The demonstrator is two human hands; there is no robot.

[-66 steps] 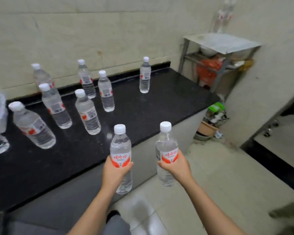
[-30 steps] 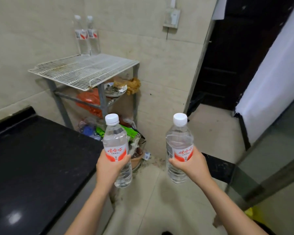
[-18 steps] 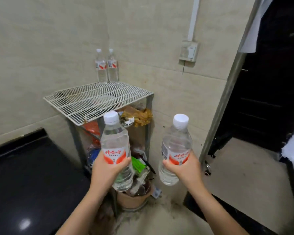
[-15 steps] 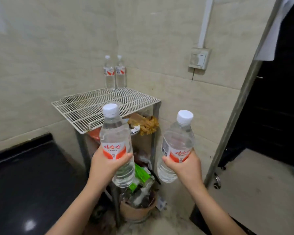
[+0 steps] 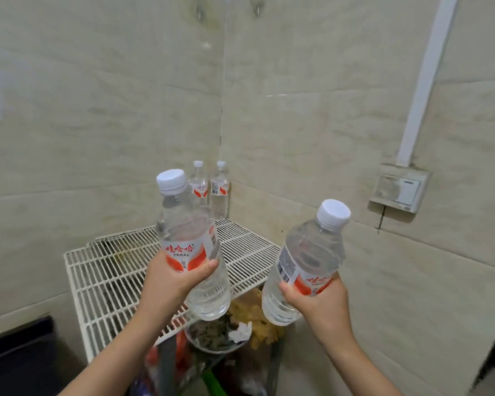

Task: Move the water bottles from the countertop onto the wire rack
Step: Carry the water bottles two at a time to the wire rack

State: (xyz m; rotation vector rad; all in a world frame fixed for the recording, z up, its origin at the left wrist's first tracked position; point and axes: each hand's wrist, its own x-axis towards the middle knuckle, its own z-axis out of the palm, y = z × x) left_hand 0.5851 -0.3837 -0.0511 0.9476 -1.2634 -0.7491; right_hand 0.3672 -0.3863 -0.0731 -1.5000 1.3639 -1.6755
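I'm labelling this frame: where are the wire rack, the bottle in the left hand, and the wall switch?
wire rack (image 5: pixel 109 270), head view, bare grid left of the hands.
bottle in the left hand (image 5: pixel 183 224), head view, clear shoulder above the label.
wall switch (image 5: pixel 399 188), head view, middle of its plate.

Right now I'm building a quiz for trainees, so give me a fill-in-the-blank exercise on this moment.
1. Each hand, left hand and right hand, holds one water ____.
2. ____ bottles already stand on the wire rack.
3. They stand at the rack's back ____, where two walls meet.
4. Every bottle cap is ____ in colour.

Missing words: bottle; Two; corner; white
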